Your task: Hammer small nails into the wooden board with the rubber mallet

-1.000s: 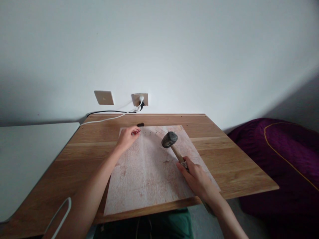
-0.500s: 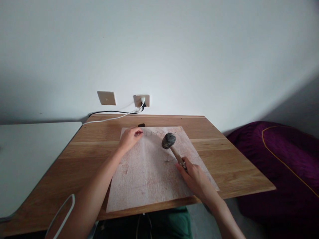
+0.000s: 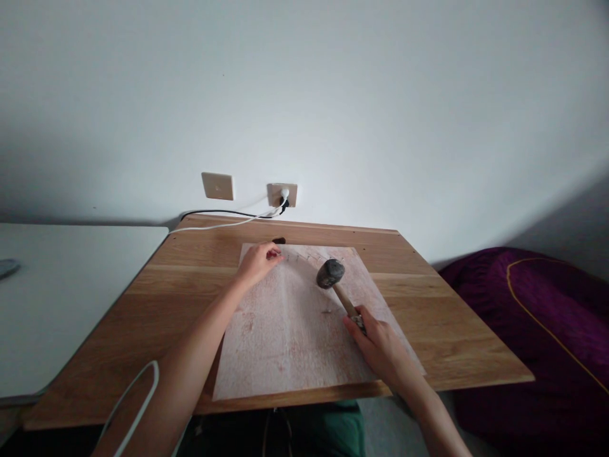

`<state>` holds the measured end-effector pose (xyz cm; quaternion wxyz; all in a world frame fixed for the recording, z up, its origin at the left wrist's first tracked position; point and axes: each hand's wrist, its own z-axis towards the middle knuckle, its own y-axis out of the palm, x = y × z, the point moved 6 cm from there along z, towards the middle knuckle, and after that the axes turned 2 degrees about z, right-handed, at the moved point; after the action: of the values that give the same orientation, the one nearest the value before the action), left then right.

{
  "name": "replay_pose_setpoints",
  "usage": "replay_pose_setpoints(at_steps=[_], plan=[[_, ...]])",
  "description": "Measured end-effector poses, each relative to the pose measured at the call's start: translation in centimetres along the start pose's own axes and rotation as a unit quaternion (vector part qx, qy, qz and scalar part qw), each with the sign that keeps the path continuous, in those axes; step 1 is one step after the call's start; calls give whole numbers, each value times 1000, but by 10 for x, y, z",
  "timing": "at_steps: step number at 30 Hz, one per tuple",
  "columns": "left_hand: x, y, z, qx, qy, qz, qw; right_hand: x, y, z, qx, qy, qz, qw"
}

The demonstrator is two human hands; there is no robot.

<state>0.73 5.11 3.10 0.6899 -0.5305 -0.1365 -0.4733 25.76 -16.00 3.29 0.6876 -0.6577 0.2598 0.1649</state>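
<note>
My right hand (image 3: 378,339) grips the wooden handle of a rubber mallet (image 3: 330,273). Its black head is held above a whitish, worn board (image 3: 285,343). At the board's back left, my left hand (image 3: 261,260) has its thumb and fingertips pinched together on what looks like a nail, mostly hidden by the fingers. Several thin nails (image 3: 298,258) stand in a row along the back of the board, to the right of that hand. The mallet head partly covers the right part of this row.
The board lies on a wooden table (image 3: 438,317) against the wall. Behind the left hand is a small dark object (image 3: 279,240). Cables run to a wall socket (image 3: 291,195). A white table (image 3: 47,304) adjoins at left, a purple beanbag-like mass (image 3: 547,317) at right.
The camera view has turned slightly, so everything sits a little further right. Relative to the board, both hands and the mallet are almost where they were.
</note>
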Motion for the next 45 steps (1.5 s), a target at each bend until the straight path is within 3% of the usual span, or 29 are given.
replay_pose_setpoints(at_steps=[13, 18, 24, 27, 36, 40, 45], plan=[[4, 1, -3, -17, 44, 61, 997, -18, -10, 13, -57, 35, 25, 997], [2, 1, -6, -13, 7, 83, 996, -57, -16, 41, -52, -13, 47, 997], [1, 1, -7, -11, -10, 79, 997, -96, 6, 79, -58, -97, -26, 993], [-1, 0, -7, -3, -14, 70, 997, -97, 14, 86, -56, -106, -47, 992], [5, -1, -3, -6, 20, 56, 998, -87, 4, 79, -61, -45, 3, 997], [7, 1, -4, -23, 30, 62, 997, -93, 7, 80, -53, -69, -2, 996], [1, 1, -8, -7, -8, 82, 997, -98, 16, 85, -40, -106, -27, 993]])
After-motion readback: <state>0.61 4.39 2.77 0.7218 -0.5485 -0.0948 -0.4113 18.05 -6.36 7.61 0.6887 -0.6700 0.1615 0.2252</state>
